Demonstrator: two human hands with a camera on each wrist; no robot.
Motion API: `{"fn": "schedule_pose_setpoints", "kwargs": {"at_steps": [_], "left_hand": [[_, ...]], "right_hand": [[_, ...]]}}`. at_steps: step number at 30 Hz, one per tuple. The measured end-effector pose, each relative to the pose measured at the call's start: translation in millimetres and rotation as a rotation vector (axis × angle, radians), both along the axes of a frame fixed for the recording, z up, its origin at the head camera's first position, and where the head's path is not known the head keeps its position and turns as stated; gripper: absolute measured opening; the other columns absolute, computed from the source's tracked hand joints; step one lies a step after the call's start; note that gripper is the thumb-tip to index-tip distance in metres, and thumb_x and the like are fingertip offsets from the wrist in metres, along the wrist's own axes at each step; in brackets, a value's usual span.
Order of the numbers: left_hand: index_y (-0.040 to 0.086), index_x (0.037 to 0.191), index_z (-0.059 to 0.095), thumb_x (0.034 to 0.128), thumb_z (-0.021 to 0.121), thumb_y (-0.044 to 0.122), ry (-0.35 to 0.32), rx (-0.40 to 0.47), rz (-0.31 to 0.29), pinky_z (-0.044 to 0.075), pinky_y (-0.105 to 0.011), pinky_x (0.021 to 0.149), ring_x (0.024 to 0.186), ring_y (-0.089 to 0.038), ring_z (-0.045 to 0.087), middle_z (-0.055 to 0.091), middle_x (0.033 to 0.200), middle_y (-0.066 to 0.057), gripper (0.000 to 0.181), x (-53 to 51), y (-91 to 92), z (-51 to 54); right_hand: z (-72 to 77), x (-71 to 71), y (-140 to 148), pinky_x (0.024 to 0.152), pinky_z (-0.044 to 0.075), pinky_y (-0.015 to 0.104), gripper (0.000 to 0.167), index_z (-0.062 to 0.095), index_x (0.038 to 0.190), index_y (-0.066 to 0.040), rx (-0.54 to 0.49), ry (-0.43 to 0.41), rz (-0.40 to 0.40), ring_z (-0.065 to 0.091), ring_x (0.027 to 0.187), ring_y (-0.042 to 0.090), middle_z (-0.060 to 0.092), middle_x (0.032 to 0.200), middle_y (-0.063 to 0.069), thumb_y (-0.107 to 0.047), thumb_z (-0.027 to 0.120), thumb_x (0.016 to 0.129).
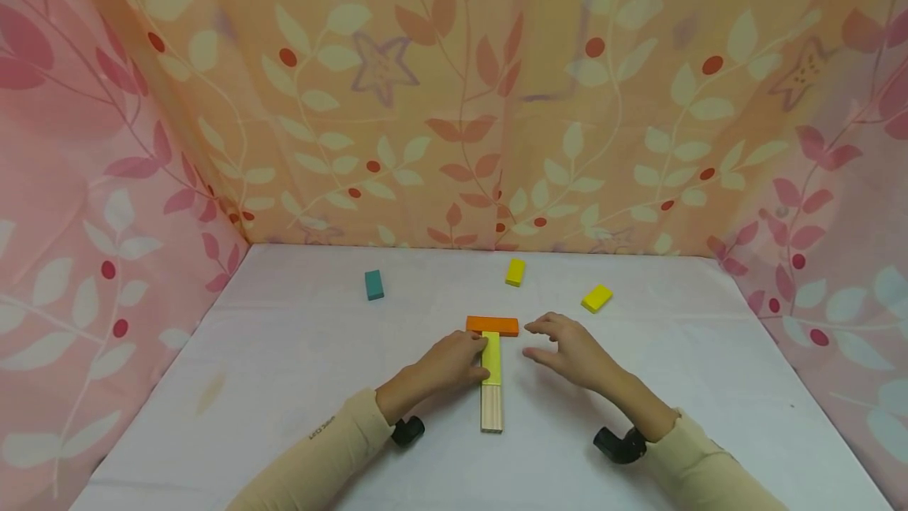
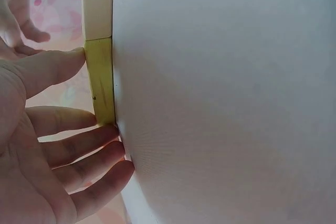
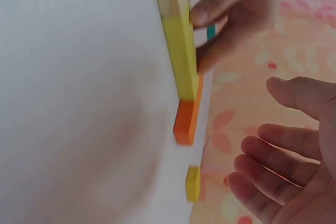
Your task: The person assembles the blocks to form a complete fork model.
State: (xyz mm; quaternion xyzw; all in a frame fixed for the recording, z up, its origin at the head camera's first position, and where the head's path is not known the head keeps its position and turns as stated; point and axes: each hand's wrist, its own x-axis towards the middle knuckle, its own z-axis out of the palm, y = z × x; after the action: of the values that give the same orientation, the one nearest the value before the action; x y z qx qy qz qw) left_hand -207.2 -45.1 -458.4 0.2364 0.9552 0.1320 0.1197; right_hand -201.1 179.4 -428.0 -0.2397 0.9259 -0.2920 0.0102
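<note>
A yellow-green block (image 1: 492,365) lies lengthwise in the head view, its near end against a plain wooden block (image 1: 491,410). Crosswise at its far end is an orange block (image 1: 493,326). My left hand (image 1: 448,361) touches the left side of the yellow-green block; in the left wrist view the thumb and index fingertips rest on the yellow-green block (image 2: 101,80), the other fingers extended past its end. My right hand (image 1: 573,352) hovers to the right of the blocks, fingers apart; in the right wrist view its palm (image 3: 307,171) holds nothing.
Toward the back of the white table (image 1: 284,353) lie a teal block (image 1: 373,285) at the left and two small yellow blocks (image 1: 515,272), one farther right (image 1: 597,298). Patterned cloth (image 1: 454,101) stands behind and at both sides.
</note>
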Motion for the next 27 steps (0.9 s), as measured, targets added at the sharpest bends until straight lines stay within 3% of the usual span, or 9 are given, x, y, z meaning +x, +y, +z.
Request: {"fn": "schedule_pose_setpoints", "kwargs": {"at_steps": [8, 15, 21, 27], "left_hand": [[0.009, 0.136, 0.057, 0.0897, 0.070, 0.033, -0.017, 0.022, 0.008, 0.046, -0.037, 0.107, 0.125, -0.022, 0.055, 0.058, 0.138, -0.007, 0.054, 2.5, -0.3, -0.1], [0.009, 0.137, 0.056, 0.0898, 0.070, 0.034, -0.026, 0.037, 0.028, 0.047, -0.036, 0.107, 0.125, -0.021, 0.055, 0.055, 0.141, -0.007, 0.056, 2.4, -1.0, 1.4], [0.008, 0.137, 0.056, 0.0894, 0.070, 0.035, -0.004, 0.051, 0.026, 0.046, -0.036, 0.107, 0.124, -0.021, 0.054, 0.055, 0.139, -0.008, 0.056, 3.1, -1.9, 6.2], [0.010, 0.138, 0.055, 0.0873, 0.072, 0.038, 0.007, 0.047, 0.036, 0.044, -0.037, 0.109, 0.129, -0.021, 0.051, 0.054, 0.141, -0.007, 0.061, 1.5, -2.7, 6.3]], "right_hand": [[-1.6, -27.8, 23, 0.085, 0.057, 0.046, 0.037, 0.067, 0.117, 0.001, 0.030, -0.003, -0.101, 0.062, 0.101, 0.034, 0.067, 0.111, 0.016, -0.021, 0.072, 0.088], [-5.2, -47.8, 42, 0.083, 0.056, 0.046, 0.036, 0.067, 0.115, 0.003, 0.023, 0.027, -0.142, 0.063, 0.101, 0.036, 0.067, 0.109, 0.018, -0.020, 0.071, 0.089], [-12.5, -58.8, 60, 0.082, 0.055, 0.049, 0.035, 0.068, 0.112, 0.006, -0.027, 0.111, -0.189, 0.064, 0.098, 0.035, 0.068, 0.105, 0.021, -0.018, 0.073, 0.087], [-19.6, -66.4, 70, 0.088, 0.052, 0.052, 0.039, 0.067, 0.115, 0.008, -0.041, 0.121, -0.229, 0.063, 0.099, 0.038, 0.067, 0.107, 0.023, -0.019, 0.072, 0.087]]}}
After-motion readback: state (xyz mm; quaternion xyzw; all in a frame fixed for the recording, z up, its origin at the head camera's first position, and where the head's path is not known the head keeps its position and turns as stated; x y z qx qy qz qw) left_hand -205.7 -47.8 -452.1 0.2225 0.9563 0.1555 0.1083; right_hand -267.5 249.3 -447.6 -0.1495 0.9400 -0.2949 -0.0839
